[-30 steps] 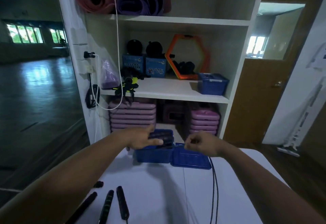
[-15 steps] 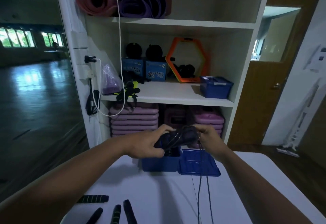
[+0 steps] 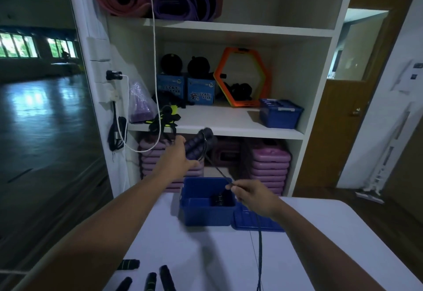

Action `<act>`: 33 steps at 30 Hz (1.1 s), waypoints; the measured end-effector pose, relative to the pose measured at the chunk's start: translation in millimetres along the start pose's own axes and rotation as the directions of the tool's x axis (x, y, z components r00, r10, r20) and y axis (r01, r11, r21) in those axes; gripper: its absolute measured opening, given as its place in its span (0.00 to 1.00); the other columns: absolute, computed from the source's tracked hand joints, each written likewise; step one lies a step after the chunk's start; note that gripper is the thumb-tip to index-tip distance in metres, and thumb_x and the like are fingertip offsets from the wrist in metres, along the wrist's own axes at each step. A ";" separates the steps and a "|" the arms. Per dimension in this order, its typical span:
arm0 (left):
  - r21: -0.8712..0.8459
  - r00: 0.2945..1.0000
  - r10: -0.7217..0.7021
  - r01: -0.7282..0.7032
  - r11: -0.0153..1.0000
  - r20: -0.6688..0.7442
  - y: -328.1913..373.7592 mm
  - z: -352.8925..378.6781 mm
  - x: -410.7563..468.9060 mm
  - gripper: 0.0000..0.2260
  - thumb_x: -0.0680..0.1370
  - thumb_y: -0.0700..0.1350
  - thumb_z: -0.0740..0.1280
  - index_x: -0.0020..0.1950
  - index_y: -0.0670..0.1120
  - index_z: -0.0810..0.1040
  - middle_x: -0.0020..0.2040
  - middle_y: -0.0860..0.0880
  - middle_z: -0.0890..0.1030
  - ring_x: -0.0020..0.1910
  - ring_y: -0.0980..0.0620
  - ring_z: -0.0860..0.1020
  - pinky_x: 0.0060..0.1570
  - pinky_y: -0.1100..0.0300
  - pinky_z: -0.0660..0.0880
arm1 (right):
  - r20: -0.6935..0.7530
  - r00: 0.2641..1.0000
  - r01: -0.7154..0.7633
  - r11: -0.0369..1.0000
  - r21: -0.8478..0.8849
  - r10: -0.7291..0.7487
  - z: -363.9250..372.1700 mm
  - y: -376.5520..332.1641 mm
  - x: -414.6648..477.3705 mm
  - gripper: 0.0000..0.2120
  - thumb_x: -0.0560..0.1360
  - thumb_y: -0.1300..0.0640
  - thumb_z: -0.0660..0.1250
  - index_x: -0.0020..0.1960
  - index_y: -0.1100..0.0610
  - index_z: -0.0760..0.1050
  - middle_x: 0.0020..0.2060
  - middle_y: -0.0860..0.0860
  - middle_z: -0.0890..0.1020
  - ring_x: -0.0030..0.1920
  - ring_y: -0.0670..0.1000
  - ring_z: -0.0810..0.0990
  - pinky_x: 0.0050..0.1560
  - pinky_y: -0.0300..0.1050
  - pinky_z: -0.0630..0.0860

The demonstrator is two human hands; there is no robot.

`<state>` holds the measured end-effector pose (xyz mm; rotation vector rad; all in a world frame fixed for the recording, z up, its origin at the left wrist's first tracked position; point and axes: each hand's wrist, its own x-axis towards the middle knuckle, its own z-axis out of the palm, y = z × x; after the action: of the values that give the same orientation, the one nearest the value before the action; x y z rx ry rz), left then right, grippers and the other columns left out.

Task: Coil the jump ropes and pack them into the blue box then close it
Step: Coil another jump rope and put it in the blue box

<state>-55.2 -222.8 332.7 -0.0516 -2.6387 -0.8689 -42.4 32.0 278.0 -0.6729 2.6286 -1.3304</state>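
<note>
A tall white shelf unit (image 3: pixel 229 27) fills the wall ahead, and in front of it stands the white bench (image 3: pixel 206 256) where the work is going on. At the far side of the bench sits the blue box (image 3: pixel 206 212), open, with its lid (image 3: pixel 251 224) lying flat against its right side. Something dark and coiled (image 3: pixel 217 199) lies in the bottom of the box; I take it for a rope already packed, though it is too dim to be sure.

The left hand (image 3: pixel 178 155) is raised above and to the left of the box, its fingers wrapped around a pair of dark foam handles (image 3: pixel 199 144) held together as a bundle. The right hand (image 3: pixel 251 195) hovers just over the box's right rim, pinching the thin cord (image 3: pixel 219 171) between thumb and fingertips. The cord runs taut from the handles down to that pinch, then trails loose across the bench towards the near edge.

This looks like the coiling step, with much of the cord unwound. The next move, I'd judge, calls for carrying the pinched cord up and round the handles while letting slack feed through. More handles (image 3: pixel 151 281) wait at the near edge of the bench.
</note>
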 end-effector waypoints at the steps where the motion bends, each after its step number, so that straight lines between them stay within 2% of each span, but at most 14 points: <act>1: 0.129 0.998 0.025 -0.033 0.991 0.057 -5.7 2.2 2.3 0.26 0.73 0.48 0.75 0.64 0.44 0.66 0.55 0.44 0.78 0.48 0.45 0.78 0.44 0.52 0.76 | -0.012 0.999 0.031 0.996 -0.089 -0.032 -6.0 -4.8 1.4 0.12 0.82 0.52 0.60 0.59 0.52 0.80 0.38 0.43 0.80 0.33 0.38 0.76 0.38 0.36 0.72; 4: 0.317 0.947 0.107 -0.206 0.926 0.303 -14.2 5.9 0.8 0.28 0.72 0.48 0.76 0.70 0.52 0.69 0.60 0.48 0.77 0.53 0.46 0.78 0.50 0.50 0.78 | -0.075 0.984 0.132 0.941 -0.313 -0.163 -28.7 -18.1 7.6 0.12 0.81 0.55 0.61 0.60 0.55 0.80 0.47 0.44 0.80 0.43 0.40 0.77 0.45 0.34 0.72; 7: 0.197 0.845 0.213 -0.346 0.917 0.490 -5.7 4.4 -11.0 0.24 0.71 0.50 0.77 0.64 0.57 0.74 0.56 0.55 0.78 0.53 0.53 0.77 0.50 0.52 0.77 | -0.160 0.944 0.191 0.873 -0.448 -0.289 -49.6 -24.8 17.6 0.10 0.80 0.58 0.63 0.58 0.57 0.81 0.49 0.50 0.81 0.47 0.48 0.77 0.47 0.37 0.70; 9: 0.064 0.799 0.282 -0.370 0.927 0.532 9.8 -1.5 -21.3 0.24 0.69 0.51 0.78 0.62 0.62 0.74 0.53 0.61 0.79 0.51 0.59 0.76 0.49 0.59 0.75 | -0.191 0.922 0.225 0.869 -0.441 -0.336 -57.5 -25.9 22.2 0.09 0.80 0.59 0.65 0.56 0.57 0.82 0.47 0.49 0.80 0.46 0.47 0.78 0.47 0.32 0.69; 11: -0.065 0.783 0.319 -0.338 0.939 0.534 25.3 -10.1 -29.0 0.26 0.67 0.53 0.79 0.61 0.64 0.74 0.52 0.62 0.81 0.51 0.61 0.78 0.50 0.60 0.76 | -0.223 0.915 0.246 0.902 -0.354 -0.337 -63.7 -28.7 21.9 0.08 0.79 0.59 0.66 0.54 0.56 0.82 0.46 0.46 0.80 0.46 0.42 0.78 0.49 0.27 0.70; 12: -0.134 0.781 0.326 -0.302 0.944 0.533 32.8 -15.3 -32.5 0.26 0.67 0.53 0.80 0.61 0.64 0.74 0.52 0.61 0.81 0.51 0.59 0.79 0.52 0.58 0.77 | -0.238 0.921 0.241 0.932 -0.271 -0.308 -65.5 -29.3 20.2 0.07 0.78 0.58 0.67 0.53 0.56 0.83 0.46 0.46 0.82 0.47 0.42 0.80 0.51 0.29 0.72; 14: -0.297 0.787 0.331 -0.197 0.934 0.521 43.8 -25.2 -38.9 0.27 0.66 0.49 0.81 0.61 0.61 0.76 0.52 0.57 0.83 0.52 0.56 0.82 0.55 0.56 0.79 | -0.243 0.950 0.210 0.977 0.027 -0.197 -65.7 -27.3 15.2 0.07 0.78 0.60 0.67 0.52 0.59 0.83 0.46 0.50 0.85 0.47 0.48 0.82 0.51 0.40 0.77; 16: -0.454 0.816 0.343 -0.112 0.884 0.465 51.7 -33.1 -44.3 0.27 0.66 0.43 0.82 0.62 0.57 0.77 0.53 0.54 0.84 0.54 0.54 0.83 0.56 0.58 0.79 | -0.204 0.974 0.171 0.906 0.387 -0.097 -56.2 -21.4 9.2 0.07 0.76 0.62 0.67 0.49 0.64 0.81 0.43 0.59 0.84 0.44 0.57 0.81 0.46 0.49 0.79; 17: -0.508 0.839 0.344 -0.096 0.856 0.422 54.7 -36.2 -46.5 0.27 0.66 0.40 0.81 0.62 0.55 0.78 0.53 0.54 0.84 0.54 0.54 0.83 0.56 0.59 0.79 | -0.195 0.978 0.155 0.872 0.465 -0.070 -47.4 -16.8 8.6 0.09 0.75 0.59 0.68 0.48 0.67 0.79 0.42 0.66 0.81 0.42 0.58 0.79 0.43 0.53 0.77; 19: -0.588 0.879 0.327 -0.068 0.806 0.346 58.8 -39.0 -49.2 0.27 0.67 0.37 0.80 0.63 0.52 0.78 0.52 0.53 0.85 0.52 0.54 0.84 0.53 0.58 0.81 | -0.222 0.975 0.128 0.874 0.470 -0.024 -25.9 -11.5 8.6 0.13 0.76 0.57 0.68 0.49 0.69 0.76 0.42 0.68 0.80 0.40 0.57 0.74 0.43 0.53 0.72; 22: -0.667 0.934 0.259 -0.031 0.744 0.245 59.0 -36.1 -48.5 0.25 0.68 0.34 0.79 0.63 0.49 0.78 0.51 0.48 0.84 0.45 0.51 0.84 0.45 0.53 0.83 | -0.206 0.979 0.085 0.874 0.479 0.017 5.4 -16.0 5.9 0.12 0.82 0.58 0.61 0.50 0.65 0.79 0.32 0.50 0.79 0.31 0.50 0.68 0.32 0.42 0.66; 26: -0.646 0.995 0.077 -0.018 0.764 0.063 42.2 -26.7 -28.3 0.23 0.68 0.39 0.81 0.59 0.50 0.77 0.50 0.44 0.82 0.37 0.47 0.83 0.40 0.44 0.84 | -0.155 0.988 0.073 0.911 0.405 -0.011 24.0 -18.1 0.7 0.13 0.83 0.55 0.59 0.55 0.62 0.79 0.33 0.49 0.78 0.29 0.48 0.67 0.29 0.40 0.64; 29: -0.449 0.997 -0.030 -0.002 0.894 -0.064 21.9 -22.0 -8.6 0.27 0.67 0.46 0.82 0.59 0.49 0.71 0.49 0.49 0.79 0.36 0.46 0.83 0.38 0.47 0.83 | -0.073 0.997 0.033 0.962 0.270 -0.014 22.4 -20.5 0.0 0.11 0.83 0.56 0.58 0.58 0.53 0.79 0.33 0.49 0.78 0.28 0.44 0.69 0.30 0.38 0.66; 33: -0.072 0.988 0.079 -0.089 0.993 -0.133 -2.6 -23.1 2.5 0.26 0.67 0.48 0.81 0.60 0.48 0.71 0.48 0.51 0.80 0.44 0.48 0.80 0.45 0.50 0.80 | -0.047 0.998 0.034 0.999 -0.032 -0.035 11.2 -26.3 2.2 0.10 0.81 0.53 0.62 0.57 0.53 0.80 0.36 0.49 0.81 0.34 0.42 0.75 0.38 0.41 0.72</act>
<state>-50.4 -238.6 349.3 -0.1215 -2.4629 -0.9141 -32.2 9.2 292.1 -0.7024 2.6920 -1.3330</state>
